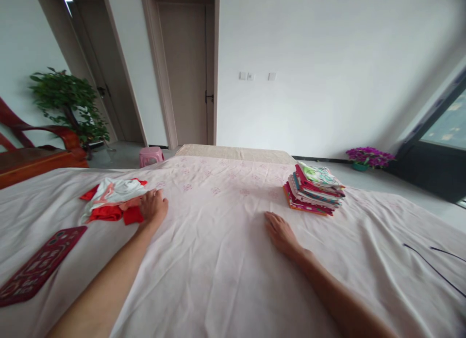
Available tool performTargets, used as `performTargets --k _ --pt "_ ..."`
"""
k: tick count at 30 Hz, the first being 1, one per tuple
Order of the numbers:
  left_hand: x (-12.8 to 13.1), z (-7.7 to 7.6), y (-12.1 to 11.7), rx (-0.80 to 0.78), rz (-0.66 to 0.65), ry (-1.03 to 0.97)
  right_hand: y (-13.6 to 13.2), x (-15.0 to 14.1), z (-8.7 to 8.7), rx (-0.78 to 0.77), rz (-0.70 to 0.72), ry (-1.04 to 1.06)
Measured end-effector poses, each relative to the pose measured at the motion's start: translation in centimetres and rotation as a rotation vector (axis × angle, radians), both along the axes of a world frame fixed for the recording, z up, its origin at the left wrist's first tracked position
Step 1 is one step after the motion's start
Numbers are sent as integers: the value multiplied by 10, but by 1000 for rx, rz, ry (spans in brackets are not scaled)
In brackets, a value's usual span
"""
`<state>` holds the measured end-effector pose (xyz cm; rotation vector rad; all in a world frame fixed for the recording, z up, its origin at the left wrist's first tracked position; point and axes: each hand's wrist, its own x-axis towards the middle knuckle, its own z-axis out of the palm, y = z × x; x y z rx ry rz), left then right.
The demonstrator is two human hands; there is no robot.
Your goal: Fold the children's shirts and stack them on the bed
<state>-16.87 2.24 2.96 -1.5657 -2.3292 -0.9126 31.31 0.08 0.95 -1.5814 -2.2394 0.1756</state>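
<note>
Left hand (155, 207) at right edge of crumpled red-and-white cloth (118, 190), fingers over its border; whether gripping, cannot tell. Cloth spread on left part of pale sheet (214, 250), beyond dark red patterned panel (41, 265). Right hand (282, 235) palm down on sheet, fingers extended, grasping nothing. Stack of folded cloths (313, 197) beyond and to right of right hand, apart from it; white-and-green piece uppermost. Dark cords (433, 266) near right edge. Background: pink stool (151, 155), purple flowers (370, 156).
</note>
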Motion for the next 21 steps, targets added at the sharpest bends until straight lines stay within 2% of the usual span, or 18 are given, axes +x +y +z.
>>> performTargets --k 2,4,8,11,13,15,17,18,19,20,21 --pt "-28 1 2 -78 109 67 -4 -4 -8 4 -21 -62" --pt "-49 0 5 -205 169 131 -6 -6 -6 5 -30 -84" --pt "-70 6 14 -340 196 80 -8 -8 3 12 -38 -66" --pt "-74 24 21 -267 270 -134 -10 -10 6 29 -45 -61" --pt "-71 43 28 -132 310 -249 -10 -11 6 33 -50 -59" --pt "-59 65 32 4 313 -280 -10 -12 6 31 -58 -55" --pt "-34 86 31 124 246 -278 -9 -13 5 29 -66 -52" --pt "-15 94 26 254 125 -335 -8 -13 5 27 -69 -51" --pt "6 100 20 278 34 -353 -8 -13 5 26 -70 -51" --pt "28 103 11 263 -86 -378 -7 -13 4 24 -71 -49" --pt "51 103 1 193 -337 -480 -7 -13 4 21 -72 -46"
